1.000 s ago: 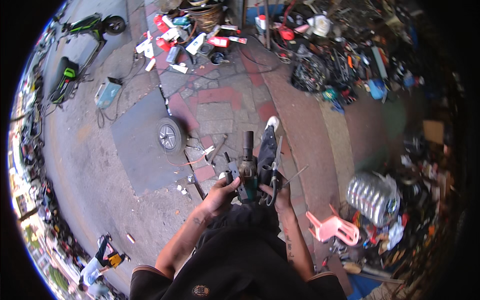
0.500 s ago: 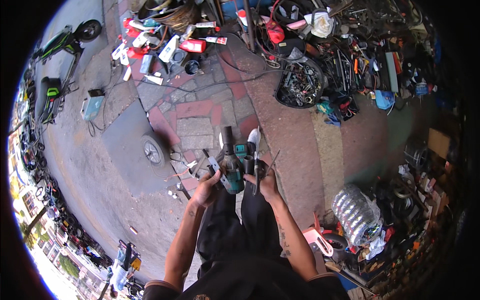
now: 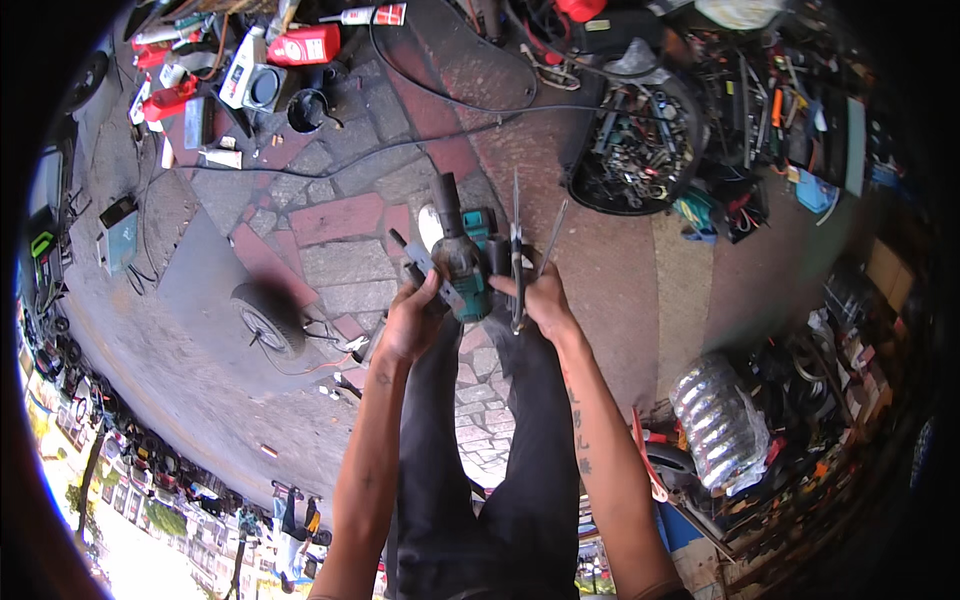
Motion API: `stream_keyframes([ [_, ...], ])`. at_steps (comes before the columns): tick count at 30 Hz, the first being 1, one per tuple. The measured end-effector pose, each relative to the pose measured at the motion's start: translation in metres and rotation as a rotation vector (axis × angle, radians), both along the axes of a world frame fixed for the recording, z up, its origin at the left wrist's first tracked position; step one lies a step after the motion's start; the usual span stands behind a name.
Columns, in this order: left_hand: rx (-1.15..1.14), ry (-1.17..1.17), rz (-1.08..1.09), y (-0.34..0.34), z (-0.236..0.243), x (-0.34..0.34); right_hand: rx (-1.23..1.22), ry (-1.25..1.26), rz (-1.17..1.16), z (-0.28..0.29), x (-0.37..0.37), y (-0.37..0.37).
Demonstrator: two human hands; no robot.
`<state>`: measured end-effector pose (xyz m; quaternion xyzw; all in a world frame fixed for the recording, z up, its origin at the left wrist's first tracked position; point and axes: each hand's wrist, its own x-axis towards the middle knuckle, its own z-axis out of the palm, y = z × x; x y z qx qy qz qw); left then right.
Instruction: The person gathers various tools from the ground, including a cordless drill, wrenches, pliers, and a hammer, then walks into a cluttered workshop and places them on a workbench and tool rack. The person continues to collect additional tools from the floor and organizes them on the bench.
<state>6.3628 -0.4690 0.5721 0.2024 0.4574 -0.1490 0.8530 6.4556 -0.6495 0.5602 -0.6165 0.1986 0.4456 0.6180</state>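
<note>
Between my hands is a teal-and-black cordless impact wrench [image 3: 467, 270], its long black socket [image 3: 446, 200] pointing away from me. My left hand [image 3: 411, 318] is closed, thumb pressed on a flat silver metal piece [image 3: 438, 278] beside the wrench. Dark rod-like pieces [image 3: 400, 243] stick out past its fingers. My right hand [image 3: 545, 300] is closed round a dark long-bladed hand tool [image 3: 517, 255] and a thin metal rod [image 3: 554, 238]. A black cylinder, perhaps another socket [image 3: 497, 255], sits at its fingertips. Which hand bears the wrench's weight is hidden.
A small wheel [image 3: 268, 318] lies on the paving at left. Ahead, a black cable [image 3: 400, 150] crosses the ground near bottles [image 3: 305, 45] and a black tray [image 3: 640, 200] of metal parts. A plastic-wrapped stack [image 3: 720, 425] stands at right.
My hands and the tools in them have moved away from my body, higher in the picture. The view has shifted, showing more of my legs. Both hands keep their hold.
</note>
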Motion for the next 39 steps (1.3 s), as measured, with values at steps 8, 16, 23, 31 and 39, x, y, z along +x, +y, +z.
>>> stream_keyframes([
  [8,-0.068,-0.032,0.148,0.025,-0.181,0.030,-0.066,0.101,0.152,-0.200,0.038,0.030],
  [16,-0.061,0.004,0.278,0.019,-0.236,0.018,-0.061,0.150,0.184,-0.266,0.041,0.027],
  [23,-0.082,0.104,0.236,0.014,-0.239,0.013,-0.104,0.159,0.172,-0.269,0.032,0.018],
  [31,-0.021,0.090,0.148,0.019,-0.235,0.024,-0.216,0.041,0.151,-0.265,0.041,0.016],
  [39,0.075,0.011,0.123,0.023,-0.223,0.032,-0.333,0.040,0.167,-0.272,0.045,-0.009],
])
